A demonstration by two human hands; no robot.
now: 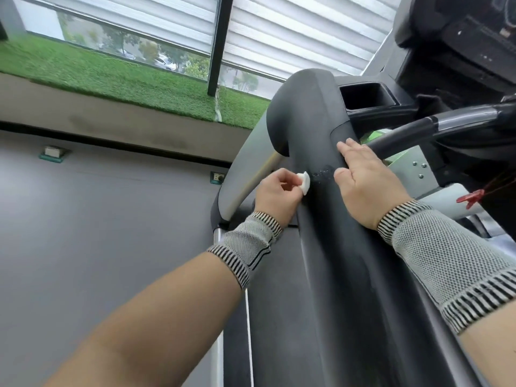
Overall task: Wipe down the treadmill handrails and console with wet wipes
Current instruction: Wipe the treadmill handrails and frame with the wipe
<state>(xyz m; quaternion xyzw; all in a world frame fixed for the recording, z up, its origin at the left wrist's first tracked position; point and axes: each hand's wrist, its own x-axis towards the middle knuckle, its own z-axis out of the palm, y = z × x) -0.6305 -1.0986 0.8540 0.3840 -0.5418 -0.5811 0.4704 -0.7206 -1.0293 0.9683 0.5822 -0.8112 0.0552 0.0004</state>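
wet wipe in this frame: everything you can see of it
The wet wipe is small, white and folded or bunched into a compact wad, looking like soft damp cloth. The left hand pinches it between curled fingers and thumb, pressing one edge against the side of the dark grey padded handrail. Just to its right the handrail shows a speckled wet-looking patch. The right hand lies flat on the handrail beyond the patch and does not touch the wipe.
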